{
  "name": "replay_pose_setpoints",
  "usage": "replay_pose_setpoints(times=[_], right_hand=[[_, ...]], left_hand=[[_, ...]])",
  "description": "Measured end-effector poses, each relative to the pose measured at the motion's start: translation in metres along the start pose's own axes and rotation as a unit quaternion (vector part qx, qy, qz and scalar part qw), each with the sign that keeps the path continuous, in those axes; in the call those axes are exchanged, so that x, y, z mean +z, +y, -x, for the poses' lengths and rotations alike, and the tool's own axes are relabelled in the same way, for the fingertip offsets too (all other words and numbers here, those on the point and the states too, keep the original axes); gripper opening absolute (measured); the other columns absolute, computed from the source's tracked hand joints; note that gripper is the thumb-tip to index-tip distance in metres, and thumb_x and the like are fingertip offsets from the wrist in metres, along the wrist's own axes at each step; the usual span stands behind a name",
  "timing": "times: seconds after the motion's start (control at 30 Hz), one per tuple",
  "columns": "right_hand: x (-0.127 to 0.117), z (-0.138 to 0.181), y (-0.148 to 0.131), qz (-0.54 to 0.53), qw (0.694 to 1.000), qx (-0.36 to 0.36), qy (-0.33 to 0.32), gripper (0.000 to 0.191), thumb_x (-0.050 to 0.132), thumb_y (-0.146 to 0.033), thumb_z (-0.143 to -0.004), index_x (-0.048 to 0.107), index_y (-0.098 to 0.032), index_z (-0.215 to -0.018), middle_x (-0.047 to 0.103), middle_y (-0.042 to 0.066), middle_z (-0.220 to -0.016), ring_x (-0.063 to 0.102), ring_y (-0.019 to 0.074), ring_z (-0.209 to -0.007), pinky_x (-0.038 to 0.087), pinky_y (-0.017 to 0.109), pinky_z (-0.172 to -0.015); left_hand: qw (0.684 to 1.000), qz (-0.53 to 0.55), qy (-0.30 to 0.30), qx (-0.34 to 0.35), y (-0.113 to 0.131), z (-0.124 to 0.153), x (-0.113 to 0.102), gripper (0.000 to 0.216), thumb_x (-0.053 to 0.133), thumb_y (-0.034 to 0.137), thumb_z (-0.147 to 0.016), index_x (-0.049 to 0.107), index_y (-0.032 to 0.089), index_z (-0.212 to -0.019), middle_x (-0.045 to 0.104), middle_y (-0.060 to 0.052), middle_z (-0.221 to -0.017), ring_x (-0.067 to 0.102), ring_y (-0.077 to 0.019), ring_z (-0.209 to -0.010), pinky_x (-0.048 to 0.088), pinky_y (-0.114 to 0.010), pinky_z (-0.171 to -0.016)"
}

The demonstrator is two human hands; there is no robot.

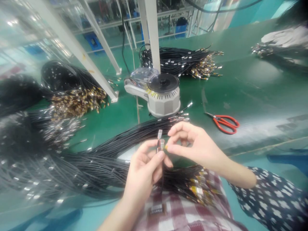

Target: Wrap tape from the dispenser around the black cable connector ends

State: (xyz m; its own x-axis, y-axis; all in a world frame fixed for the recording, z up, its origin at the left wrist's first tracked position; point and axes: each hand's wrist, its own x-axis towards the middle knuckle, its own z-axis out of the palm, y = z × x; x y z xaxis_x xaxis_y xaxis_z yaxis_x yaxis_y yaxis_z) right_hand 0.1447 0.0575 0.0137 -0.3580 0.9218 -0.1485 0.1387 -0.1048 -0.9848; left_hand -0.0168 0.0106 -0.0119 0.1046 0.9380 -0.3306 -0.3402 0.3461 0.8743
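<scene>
- A thin black cable [162, 175] is held upright by the left hand [144, 170] near the near edge of the worktop [252, 86]; its metal end [159, 134] stands up above the fingertips.
- The grip of the left hand is pressed together around the cable, with the thumb laid against the fingers just below the metal end.
- The right hand [194, 144] is placed just beside the metal end, on its right side. Its thumb and forefinger are pinched together on a small yellow piece [166, 147], which touches the cable; what this piece is cannot be told.
- A large bundle of black cables [101, 160] is spread across the near part of the worktop, under both hands, and its ends with yellow tags [199, 189] lie over a checked cloth [183, 211] at the near edge.
- A grey tape dispenser [161, 93] stands in the middle of the worktop, behind the hands.
- Red scissors [225, 123] lie to the right of the dispenser, well apart from the hands.
- More bundles of cables with metal ends are seen at the far side [183, 61] and at the left side [74, 96] of the worktop.
- A dotted sleeve [271, 195] is seen at the near right corner.
</scene>
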Motion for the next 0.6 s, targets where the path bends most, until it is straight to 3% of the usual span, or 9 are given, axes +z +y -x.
replay_pose_setpoints(times=[0.6], right_hand=[[0.0010, -0.0026, 0.0012, 0.021, 1.000, -0.002, 0.005, 0.022, 0.069, -0.021, -0.071, 0.051, -0.020, -0.085, 0.070, -0.001, -0.071, 0.058, 0.0133, -0.063, 0.040, 0.028, -0.061]], left_hand=[[1.000, 0.016, -0.009, -0.003, 0.0032, 0.0019, 0.0011, 0.019, 0.064, 0.022, -0.084, 0.057, 0.016, -0.101, 0.066, -0.002, -0.058, 0.032, -0.0015, -0.033, 0.020, -0.013, -0.034]])
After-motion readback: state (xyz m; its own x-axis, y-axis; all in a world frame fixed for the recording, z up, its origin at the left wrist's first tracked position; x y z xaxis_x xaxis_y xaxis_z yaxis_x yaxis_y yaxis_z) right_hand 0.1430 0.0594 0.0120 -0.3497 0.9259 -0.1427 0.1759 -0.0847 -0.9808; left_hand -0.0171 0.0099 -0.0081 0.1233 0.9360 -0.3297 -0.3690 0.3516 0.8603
